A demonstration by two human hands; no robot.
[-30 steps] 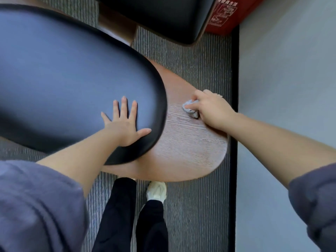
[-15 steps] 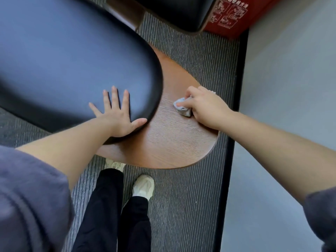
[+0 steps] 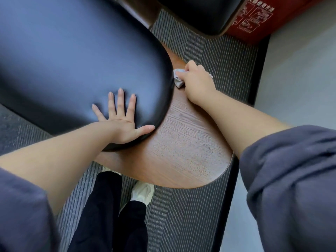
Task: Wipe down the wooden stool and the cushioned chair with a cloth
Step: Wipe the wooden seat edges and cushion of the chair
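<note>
At the far side of the wooden stool (image 3: 181, 148), touching the black cushioned seat (image 3: 81, 60), our right hand (image 3: 198, 82) curled its fingers round the grey cloth (image 3: 178, 80); our left hand (image 3: 121, 122) lay flat, fingers spread, on the seat. We judged the stool wipe unfinished; next, sweep nearward.

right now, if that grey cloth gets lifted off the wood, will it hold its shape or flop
Probably floppy: the grey cloth is bunched and creased in the right hand. Likely light too: it mostly fits under that hand.

At the far right, a red box (image 3: 260, 19) carries white Chinese characters, cut off at the frame edge, ending in 使用方法, above small white pictograms.
</note>
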